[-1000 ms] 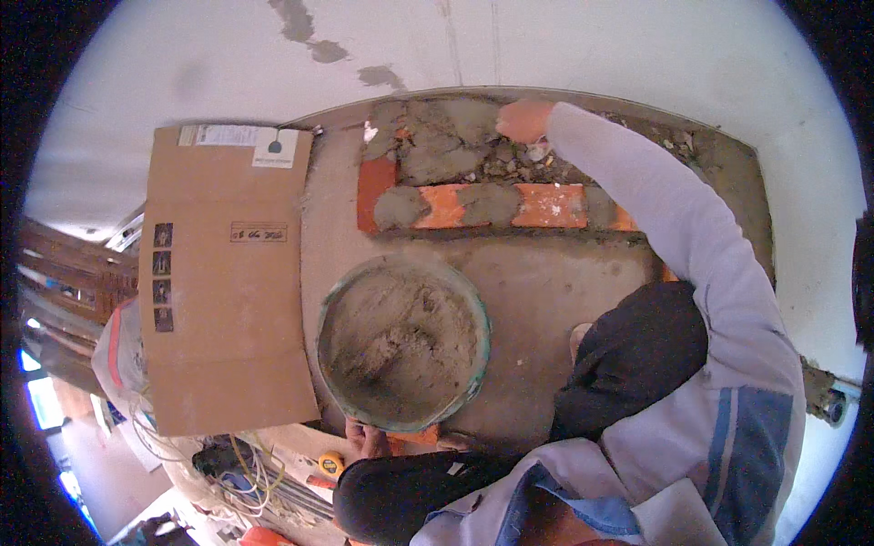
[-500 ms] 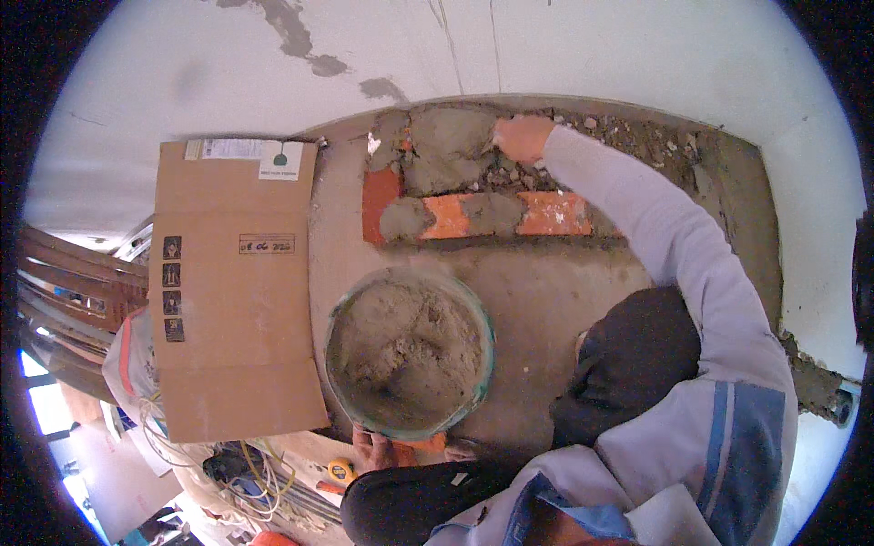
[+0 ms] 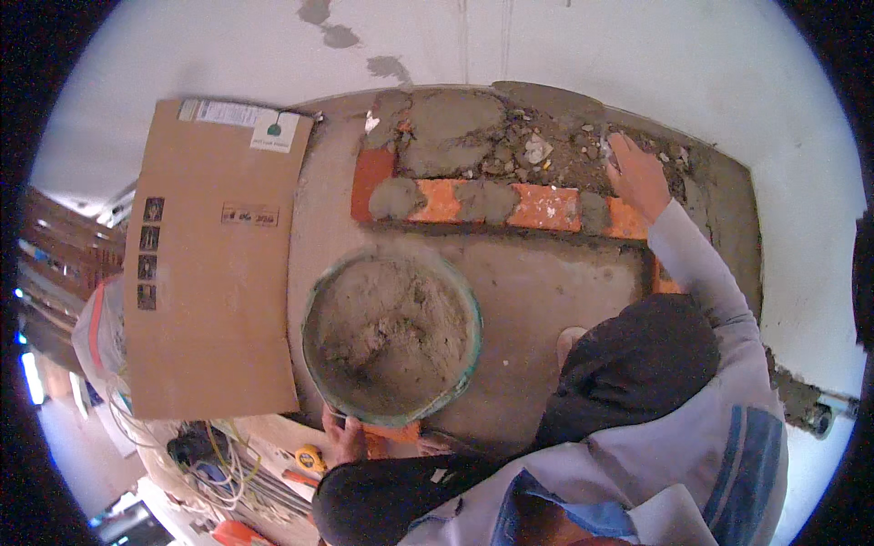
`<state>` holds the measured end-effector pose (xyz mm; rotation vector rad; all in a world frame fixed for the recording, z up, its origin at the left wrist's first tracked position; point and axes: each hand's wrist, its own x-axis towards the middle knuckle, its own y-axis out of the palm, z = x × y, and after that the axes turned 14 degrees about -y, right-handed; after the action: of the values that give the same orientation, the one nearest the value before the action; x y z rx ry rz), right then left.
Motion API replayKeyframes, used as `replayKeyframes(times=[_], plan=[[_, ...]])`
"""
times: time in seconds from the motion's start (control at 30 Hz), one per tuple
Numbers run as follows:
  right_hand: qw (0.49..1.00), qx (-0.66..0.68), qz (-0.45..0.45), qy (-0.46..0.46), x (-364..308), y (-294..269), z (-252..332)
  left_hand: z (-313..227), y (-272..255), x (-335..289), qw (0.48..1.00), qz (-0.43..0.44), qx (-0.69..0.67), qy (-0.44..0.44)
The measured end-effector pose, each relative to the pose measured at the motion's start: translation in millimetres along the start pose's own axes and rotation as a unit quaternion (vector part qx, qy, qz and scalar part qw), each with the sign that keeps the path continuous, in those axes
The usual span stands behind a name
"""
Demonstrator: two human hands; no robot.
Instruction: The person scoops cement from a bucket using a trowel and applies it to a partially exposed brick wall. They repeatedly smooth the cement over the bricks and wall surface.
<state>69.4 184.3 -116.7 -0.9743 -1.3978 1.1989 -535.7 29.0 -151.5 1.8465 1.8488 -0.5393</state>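
Observation:
My right hand [image 3: 640, 178] is over loose rubble [image 3: 569, 150] inside a low brick border, beyond the front row of orange bricks [image 3: 543, 207]. Its fingers are bent at the stones; whatever is between them is too small to make out. My left hand [image 3: 344, 440] has its fingers closed at the near rim of a round green tub [image 3: 474, 338], beside my knee. Grey wet mortar [image 3: 396, 318] fills much of that tub, with a hollow toward the near side. A flattened mortar patch [image 3: 455, 123] covers the rubble's left end, and mortar lumps sit between the bricks.
A flattened cardboard box [image 3: 214, 300] lies left of the tub. Cables [image 3: 228, 464], a yellow tape measure [image 3: 309, 458] and a plastic bag [image 3: 98, 332] are at lower left. A white wall [image 3: 583, 45] stands behind the rubble, and a pipe end [image 3: 822, 420] sticks out at right.
My right hand has moved right, off the mortar patch to the rubble farther along. The view has shifted, and more of the brick row shows. My left hand stays at the tub.

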Motion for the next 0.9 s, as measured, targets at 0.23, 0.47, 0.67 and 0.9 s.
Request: replayKeyframes(times=[0.23, 0.47, 0.67, 0.9], plan=[[0.975, -0.025, 0.170, 0.143, 0, 10, -21, -18, 30, -11, 0.998, -0.044, -0.033, -0.014], [0.968, 0.067, 0.133, -0.202, 20, -96, 53, -25, 29, -11, 0.992, 0.027, -0.121, 0.040], [0.868, -0.019, 0.218, -0.446, 56, -130, 216, -8, 30, -6, 0.988, 0.068, -0.110, 0.084], [0.844, -0.061, 0.286, -0.450, 64, -69, 261, -25, 40, -12, 0.984, 0.092, -0.133, 0.069]])
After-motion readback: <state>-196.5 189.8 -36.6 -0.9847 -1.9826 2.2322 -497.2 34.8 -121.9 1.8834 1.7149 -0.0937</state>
